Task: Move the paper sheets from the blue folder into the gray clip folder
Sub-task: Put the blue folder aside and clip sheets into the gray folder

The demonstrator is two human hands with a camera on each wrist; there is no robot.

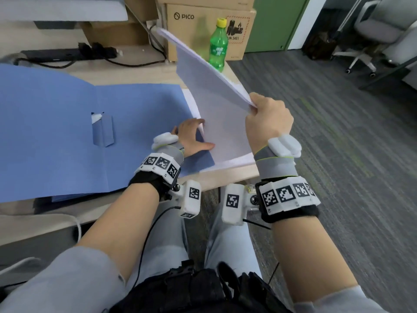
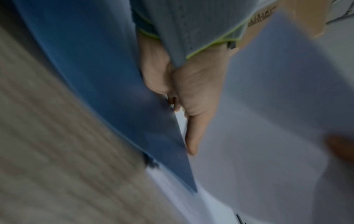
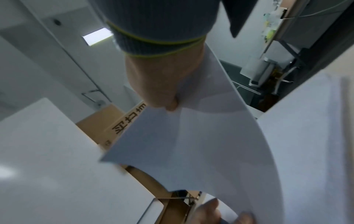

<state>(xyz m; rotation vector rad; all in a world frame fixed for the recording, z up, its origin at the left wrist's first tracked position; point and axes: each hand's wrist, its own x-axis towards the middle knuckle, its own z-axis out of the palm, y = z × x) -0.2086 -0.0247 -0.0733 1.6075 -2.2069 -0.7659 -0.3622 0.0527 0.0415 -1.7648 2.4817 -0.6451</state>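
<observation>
The blue folder (image 1: 67,136) lies open and flat on the desk. A stack of white paper sheets (image 1: 209,91) curls up from its right side. My right hand (image 1: 266,118) pinches the sheets' near right corner and holds it raised; the sheets (image 3: 191,144) bend in an arc in the right wrist view. My left hand (image 1: 191,138) rests on the folder's triangular corner pocket (image 1: 203,159), fingers at the sheets' lower left edge and thumb stretched along it. In the left wrist view the thumb (image 2: 193,136) lies beside the pocket edge (image 2: 172,151). The gray clip folder is out of sight.
A green soda bottle (image 1: 218,45) stands right behind the lifted sheets, before PICO cardboard boxes (image 1: 203,16). A black power strip (image 1: 67,54) with cables lies at the desk's back. The desk's edge (image 1: 225,179) runs close under the sheets; carpet floor and office chairs (image 1: 372,35) are to the right.
</observation>
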